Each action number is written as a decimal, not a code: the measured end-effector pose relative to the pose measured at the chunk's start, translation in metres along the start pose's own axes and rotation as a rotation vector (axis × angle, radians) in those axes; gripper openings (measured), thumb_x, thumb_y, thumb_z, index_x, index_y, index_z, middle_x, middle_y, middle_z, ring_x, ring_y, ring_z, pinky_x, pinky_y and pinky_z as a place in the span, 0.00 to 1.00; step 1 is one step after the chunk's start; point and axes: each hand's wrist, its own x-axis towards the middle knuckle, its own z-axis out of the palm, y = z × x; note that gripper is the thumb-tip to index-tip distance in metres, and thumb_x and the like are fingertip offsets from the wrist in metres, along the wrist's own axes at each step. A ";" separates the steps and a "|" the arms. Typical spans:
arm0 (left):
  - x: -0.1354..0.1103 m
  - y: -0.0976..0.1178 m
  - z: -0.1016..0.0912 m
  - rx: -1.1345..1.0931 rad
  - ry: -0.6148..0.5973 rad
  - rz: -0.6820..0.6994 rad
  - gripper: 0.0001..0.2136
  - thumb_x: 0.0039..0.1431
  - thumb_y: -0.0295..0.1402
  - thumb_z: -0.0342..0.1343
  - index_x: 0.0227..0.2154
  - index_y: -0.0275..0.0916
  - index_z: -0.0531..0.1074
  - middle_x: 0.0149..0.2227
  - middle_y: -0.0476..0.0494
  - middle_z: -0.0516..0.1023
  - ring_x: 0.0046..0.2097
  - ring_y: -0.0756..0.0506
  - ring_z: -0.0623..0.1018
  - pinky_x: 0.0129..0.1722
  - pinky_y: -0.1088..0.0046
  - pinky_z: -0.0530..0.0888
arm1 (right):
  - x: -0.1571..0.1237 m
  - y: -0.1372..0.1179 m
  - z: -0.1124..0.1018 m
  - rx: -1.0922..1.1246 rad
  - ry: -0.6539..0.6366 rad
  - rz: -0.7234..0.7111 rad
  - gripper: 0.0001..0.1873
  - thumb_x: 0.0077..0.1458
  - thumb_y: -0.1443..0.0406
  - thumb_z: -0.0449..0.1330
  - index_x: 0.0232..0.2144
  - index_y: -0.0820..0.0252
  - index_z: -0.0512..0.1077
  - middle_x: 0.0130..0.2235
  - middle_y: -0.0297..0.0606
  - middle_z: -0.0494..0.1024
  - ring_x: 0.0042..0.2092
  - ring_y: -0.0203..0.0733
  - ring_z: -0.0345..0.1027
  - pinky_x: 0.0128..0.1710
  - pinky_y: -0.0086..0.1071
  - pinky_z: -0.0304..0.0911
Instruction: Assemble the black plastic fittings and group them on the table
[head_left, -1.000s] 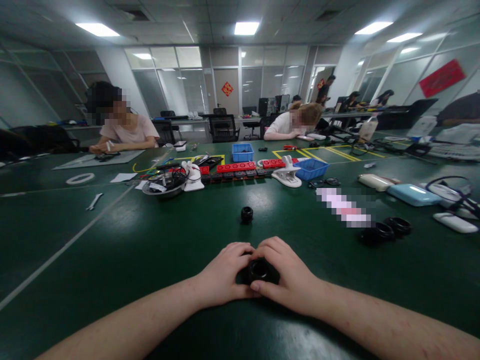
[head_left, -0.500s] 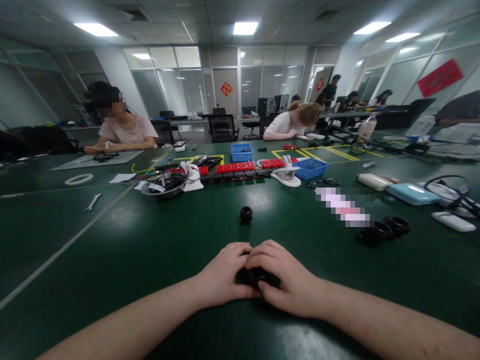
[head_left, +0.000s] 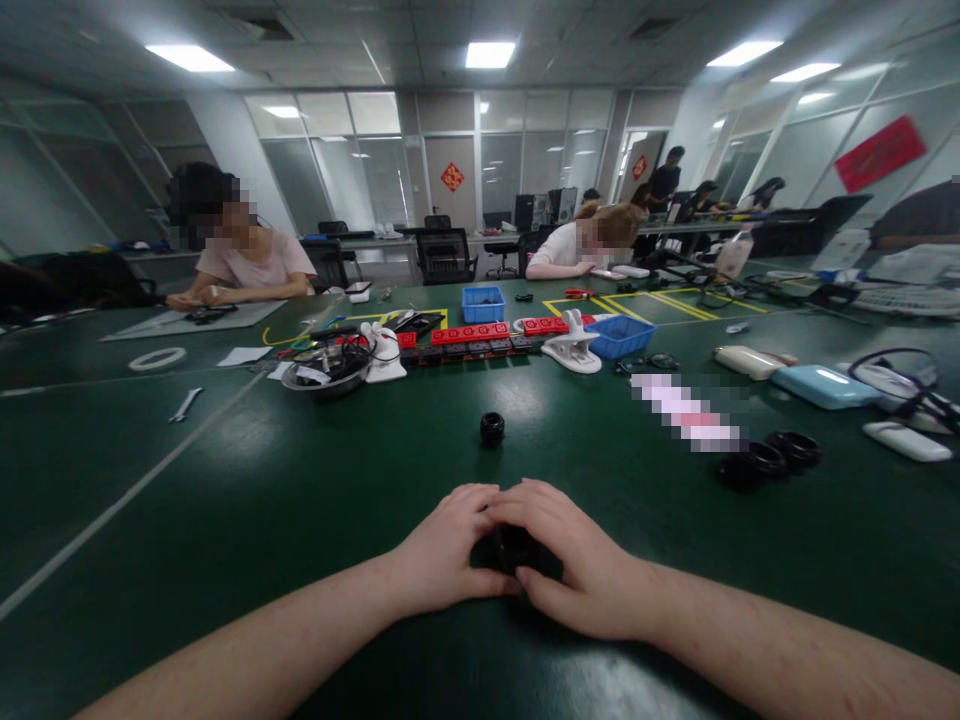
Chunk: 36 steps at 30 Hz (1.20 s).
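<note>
Between my two hands, on the green table (head_left: 315, 500), is a black ring-shaped part (head_left: 511, 548), mostly covered by my fingers. My left hand (head_left: 450, 545) curls round its left side, with the thumb along the near edge. From the right, my right hand (head_left: 574, 555) grips it, fingers arched over the top and thumb at the front. The fingertips of both hands meet at the far side. A similar small black part (head_left: 492, 429) stands alone beyond my hands. More black rings (head_left: 793, 450) lie together at the right.
A metal bowl of cables (head_left: 330, 378), a white clamp (head_left: 573, 348), red strips (head_left: 471, 334) and blue bins (head_left: 621, 337) line the table's middle. A wrench (head_left: 186, 404) lies left; a light blue case (head_left: 825, 388) lies right. Two people sit across the table.
The fingers of my right hand have shifted slightly left over the black ring-shaped part, and its opening is turned a little. My left hand has hardly moved.
</note>
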 end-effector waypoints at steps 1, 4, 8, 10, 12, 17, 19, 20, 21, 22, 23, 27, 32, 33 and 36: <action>0.000 0.001 0.000 -0.006 0.008 0.018 0.27 0.45 0.41 0.62 0.50 0.40 0.65 0.53 0.40 0.65 0.55 0.38 0.62 0.56 0.58 0.58 | -0.001 0.001 0.000 -0.006 0.024 0.016 0.25 0.45 0.70 0.53 0.48 0.61 0.61 0.48 0.44 0.69 0.50 0.45 0.60 0.53 0.46 0.52; 0.000 0.002 -0.002 -0.013 0.028 0.037 0.22 0.46 0.41 0.61 0.45 0.40 0.69 0.52 0.41 0.67 0.54 0.39 0.64 0.54 0.61 0.60 | -0.001 0.003 0.001 -0.014 0.073 0.084 0.24 0.47 0.68 0.56 0.49 0.62 0.61 0.48 0.45 0.68 0.49 0.46 0.60 0.50 0.44 0.56; 0.000 0.004 -0.003 -0.010 0.027 0.017 0.21 0.46 0.42 0.62 0.42 0.39 0.71 0.51 0.40 0.67 0.53 0.39 0.64 0.54 0.61 0.60 | -0.001 0.004 0.002 -0.029 0.075 0.154 0.22 0.48 0.65 0.58 0.47 0.61 0.62 0.45 0.44 0.68 0.47 0.45 0.61 0.47 0.43 0.58; 0.000 0.004 -0.003 -0.003 0.015 0.002 0.21 0.46 0.42 0.62 0.43 0.38 0.71 0.51 0.40 0.67 0.53 0.38 0.64 0.55 0.60 0.59 | -0.001 0.004 0.003 -0.038 0.074 0.168 0.22 0.48 0.64 0.59 0.46 0.61 0.62 0.44 0.43 0.69 0.46 0.45 0.61 0.47 0.42 0.58; 0.000 0.003 -0.002 0.001 0.009 -0.004 0.22 0.45 0.43 0.62 0.43 0.39 0.70 0.51 0.40 0.66 0.54 0.38 0.63 0.55 0.59 0.59 | -0.001 0.004 0.003 -0.045 0.066 0.182 0.21 0.48 0.63 0.59 0.45 0.61 0.63 0.43 0.43 0.69 0.45 0.45 0.60 0.46 0.42 0.58; -0.001 0.002 -0.001 -0.011 0.003 0.004 0.24 0.46 0.43 0.61 0.46 0.41 0.68 0.52 0.41 0.66 0.55 0.39 0.63 0.55 0.58 0.58 | 0.000 0.004 0.004 -0.079 0.022 0.229 0.15 0.46 0.63 0.61 0.38 0.61 0.67 0.40 0.41 0.69 0.42 0.44 0.61 0.42 0.40 0.59; -0.001 0.002 -0.001 -0.007 0.003 0.005 0.25 0.46 0.42 0.61 0.47 0.40 0.67 0.52 0.41 0.66 0.55 0.39 0.62 0.56 0.59 0.58 | 0.000 0.004 0.004 -0.090 0.011 0.225 0.14 0.46 0.64 0.61 0.38 0.61 0.68 0.39 0.40 0.69 0.41 0.43 0.60 0.41 0.40 0.59; -0.001 0.002 -0.001 -0.003 0.002 0.003 0.25 0.46 0.42 0.61 0.48 0.40 0.67 0.52 0.41 0.66 0.55 0.39 0.62 0.56 0.59 0.58 | 0.000 0.004 0.004 -0.092 0.007 0.215 0.14 0.46 0.64 0.61 0.38 0.61 0.68 0.39 0.40 0.69 0.41 0.43 0.60 0.41 0.40 0.59; -0.001 0.002 -0.001 0.001 0.002 -0.001 0.26 0.46 0.41 0.62 0.49 0.40 0.66 0.52 0.40 0.66 0.55 0.39 0.62 0.56 0.59 0.58 | 0.000 0.004 0.003 -0.092 0.006 0.204 0.14 0.47 0.65 0.60 0.38 0.61 0.68 0.39 0.40 0.69 0.41 0.43 0.60 0.41 0.40 0.59; -0.001 0.002 -0.001 0.004 0.001 -0.006 0.27 0.45 0.41 0.62 0.49 0.40 0.66 0.52 0.40 0.66 0.55 0.39 0.62 0.56 0.59 0.58 | 0.001 0.004 0.003 -0.090 0.005 0.192 0.14 0.47 0.66 0.59 0.39 0.61 0.69 0.40 0.41 0.70 0.41 0.43 0.60 0.42 0.40 0.59; -0.001 0.002 0.000 0.006 0.003 -0.009 0.27 0.45 0.40 0.62 0.49 0.40 0.66 0.52 0.40 0.65 0.55 0.39 0.62 0.56 0.59 0.58 | 0.001 0.004 0.002 -0.086 0.004 0.180 0.14 0.47 0.67 0.59 0.39 0.61 0.69 0.40 0.41 0.70 0.41 0.43 0.60 0.42 0.40 0.59; -0.001 0.002 0.000 0.010 0.003 -0.004 0.28 0.44 0.40 0.63 0.50 0.40 0.66 0.52 0.40 0.66 0.55 0.39 0.63 0.56 0.60 0.58 | 0.002 0.002 0.000 -0.047 -0.019 0.129 0.16 0.45 0.71 0.57 0.40 0.60 0.69 0.41 0.41 0.71 0.43 0.44 0.60 0.44 0.40 0.58; -0.001 0.001 0.000 0.023 -0.018 -0.015 0.28 0.44 0.41 0.63 0.50 0.41 0.66 0.53 0.40 0.65 0.56 0.39 0.62 0.56 0.58 0.57 | 0.003 0.000 -0.002 -0.011 -0.054 0.058 0.20 0.43 0.74 0.52 0.41 0.59 0.70 0.42 0.40 0.72 0.44 0.43 0.60 0.47 0.41 0.56; -0.001 0.000 0.000 0.028 -0.022 -0.022 0.28 0.44 0.42 0.63 0.50 0.40 0.66 0.53 0.39 0.64 0.56 0.38 0.62 0.56 0.58 0.57 | 0.003 0.000 -0.002 -0.010 -0.060 0.048 0.20 0.43 0.74 0.52 0.41 0.60 0.70 0.42 0.40 0.72 0.44 0.43 0.61 0.47 0.41 0.56; -0.001 -0.001 0.001 0.042 -0.027 -0.018 0.29 0.44 0.44 0.62 0.50 0.40 0.66 0.53 0.38 0.64 0.56 0.38 0.61 0.56 0.57 0.57 | 0.003 0.000 -0.002 0.001 -0.080 0.015 0.22 0.41 0.75 0.50 0.40 0.62 0.70 0.42 0.41 0.73 0.46 0.42 0.61 0.50 0.40 0.54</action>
